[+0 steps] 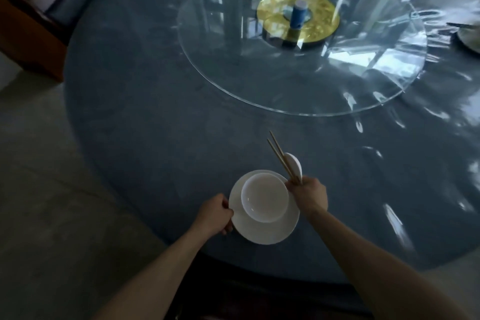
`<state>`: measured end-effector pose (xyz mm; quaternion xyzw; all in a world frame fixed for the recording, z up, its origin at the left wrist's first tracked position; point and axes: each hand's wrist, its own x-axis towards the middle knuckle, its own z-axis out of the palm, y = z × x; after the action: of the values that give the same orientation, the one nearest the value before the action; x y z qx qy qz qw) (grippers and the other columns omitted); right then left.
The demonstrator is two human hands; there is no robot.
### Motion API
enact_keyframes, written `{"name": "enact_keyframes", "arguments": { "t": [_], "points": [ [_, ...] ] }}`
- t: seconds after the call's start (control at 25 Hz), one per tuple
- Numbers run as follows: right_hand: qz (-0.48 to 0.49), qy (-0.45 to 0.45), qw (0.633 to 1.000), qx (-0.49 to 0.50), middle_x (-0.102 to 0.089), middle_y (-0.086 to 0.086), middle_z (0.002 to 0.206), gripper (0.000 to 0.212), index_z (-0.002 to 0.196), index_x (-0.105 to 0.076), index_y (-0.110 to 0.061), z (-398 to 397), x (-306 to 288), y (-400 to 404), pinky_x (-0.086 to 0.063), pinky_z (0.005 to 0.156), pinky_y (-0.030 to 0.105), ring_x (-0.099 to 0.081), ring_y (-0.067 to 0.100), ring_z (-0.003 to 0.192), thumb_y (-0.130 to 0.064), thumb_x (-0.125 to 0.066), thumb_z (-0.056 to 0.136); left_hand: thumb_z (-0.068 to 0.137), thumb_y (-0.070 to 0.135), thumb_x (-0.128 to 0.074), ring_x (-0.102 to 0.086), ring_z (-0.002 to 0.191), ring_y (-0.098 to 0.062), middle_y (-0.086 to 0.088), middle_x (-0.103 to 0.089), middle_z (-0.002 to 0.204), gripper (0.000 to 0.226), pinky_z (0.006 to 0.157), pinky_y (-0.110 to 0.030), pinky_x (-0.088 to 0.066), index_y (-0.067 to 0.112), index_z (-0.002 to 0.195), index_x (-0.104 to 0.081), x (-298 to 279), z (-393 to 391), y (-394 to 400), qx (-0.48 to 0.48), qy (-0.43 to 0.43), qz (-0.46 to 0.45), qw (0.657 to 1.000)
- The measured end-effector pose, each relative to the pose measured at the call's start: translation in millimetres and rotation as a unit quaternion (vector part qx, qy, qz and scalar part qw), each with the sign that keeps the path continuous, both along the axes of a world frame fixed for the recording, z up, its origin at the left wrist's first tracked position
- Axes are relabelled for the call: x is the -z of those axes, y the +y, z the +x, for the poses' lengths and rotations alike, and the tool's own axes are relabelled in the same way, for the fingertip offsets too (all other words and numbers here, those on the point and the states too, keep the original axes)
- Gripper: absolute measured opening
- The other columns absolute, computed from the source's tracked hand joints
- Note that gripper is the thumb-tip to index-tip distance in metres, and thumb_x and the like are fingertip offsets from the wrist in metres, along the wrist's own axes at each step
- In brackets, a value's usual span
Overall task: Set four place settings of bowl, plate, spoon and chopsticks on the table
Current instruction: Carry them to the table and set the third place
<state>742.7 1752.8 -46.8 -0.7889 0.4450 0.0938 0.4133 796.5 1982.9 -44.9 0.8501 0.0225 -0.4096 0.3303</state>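
Round blue-grey desk (145,101) under glossy clear film, near edge at 6 o'clock.

Left hand (217,214): fingers curled round the plate (265,231) rim at its 9 o'clock. Bowl (265,197) sits on the plate, toward its 12 o'clock.

Right hand (309,196): fist closed on chopsticks (279,157) and white spoon (294,166), tips toward 11 o'clock.

Step, judged: set the plate flat just inside the edge, then lay the spoon and chopsticks at its 3 o'clock, parallel.

Glass turntable (285,80) at 12 o'clock, gold hub (275,21), blue cylinder (298,14). Another setting (470,39) at 2 o'clock. Wooden chair (39,15) at 10 o'clock; pale floor (39,189).
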Motion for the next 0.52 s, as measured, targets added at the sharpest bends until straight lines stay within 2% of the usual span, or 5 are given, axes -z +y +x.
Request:
{"name": "enact_keyframes", "arguments": {
  "t": [0.16,0.28,0.4,0.48,0.52],
  "points": [
    [-0.005,-0.011,1.000,0.016,-0.068,-0.001,0.073,0.016,0.084,-0.073,-0.023,0.3,-1.3,2.4,-0.050,0.062,0.031,-0.065,0.019,0.070,-0.037,-0.065,0.082,0.089,0.009,-0.051,-0.070,0.057,-0.018,-0.010,-0.072,0.076,0.007,0.046,-0.026,-0.052,0.012,0.095,-0.053,-2.4,4.2,-3.4,0.015,0.003,0.002,1.000],
    [-0.042,-0.017,0.999,0.014,-0.067,0.000,0.071,0.021,0.084,-0.067,-0.021,-8.6,-14.6,1.5,-0.050,0.062,0.033,-0.066,0.023,0.072,-0.036,-0.054,0.090,0.092,0.020,-0.054,-0.070,0.059,-0.019,-0.007,-0.071,0.078,0.007,0.050,-0.031,-0.057,0.014,0.095,-0.052,-7.4,2.6,-3.5,0.039,-0.009,0.026,0.999],
    [-0.183,0.016,0.981,-0.070,-0.067,0.006,0.076,0.026,0.096,-0.055,-0.014,-26.8,-35.4,-1.3,-0.043,0.058,0.033,-0.065,0.031,0.072,-0.037,-0.042,0.098,0.091,0.036,-0.057,-0.065,0.066,-0.019,0.002,-0.065,0.075,0.019,0.061,-0.038,-0.057,0.018,0.085,-0.054,-23.6,-2.0,-0.6,0.065,-0.164,0.093,0.980],
    [-0.249,0.026,0.955,-0.159,-0.069,0.005,0.080,0.017,0.102,-0.046,-0.015,-39.4,-50.0,-1.5,-0.036,0.056,0.032,-0.066,0.031,0.073,-0.031,-0.040,0.100,0.091,0.034,-0.059,-0.064,0.071,-0.016,0.007,-0.066,0.076,0.017,0.066,-0.038,-0.056,0.019,0.084,-0.061,-47.7,-18.9,-16.8,0.045,-0.238,0.015,0.970],
    [-0.262,0.029,0.945,-0.193,-0.069,0.003,0.083,0.011,0.101,-0.043,-0.017,-43.3,-56.5,-0.4,-0.035,0.056,0.031,-0.066,0.030,0.073,-0.028,-0.040,0.100,0.091,0.033,-0.061,-0.064,0.073,-0.013,0.010,-0.067,0.078,0.016,0.067,-0.035,-0.056,0.019,0.087,-0.065,-61.5,-29.5,-33.1,0.052,-0.236,-0.033,0.970]
  ]
}}
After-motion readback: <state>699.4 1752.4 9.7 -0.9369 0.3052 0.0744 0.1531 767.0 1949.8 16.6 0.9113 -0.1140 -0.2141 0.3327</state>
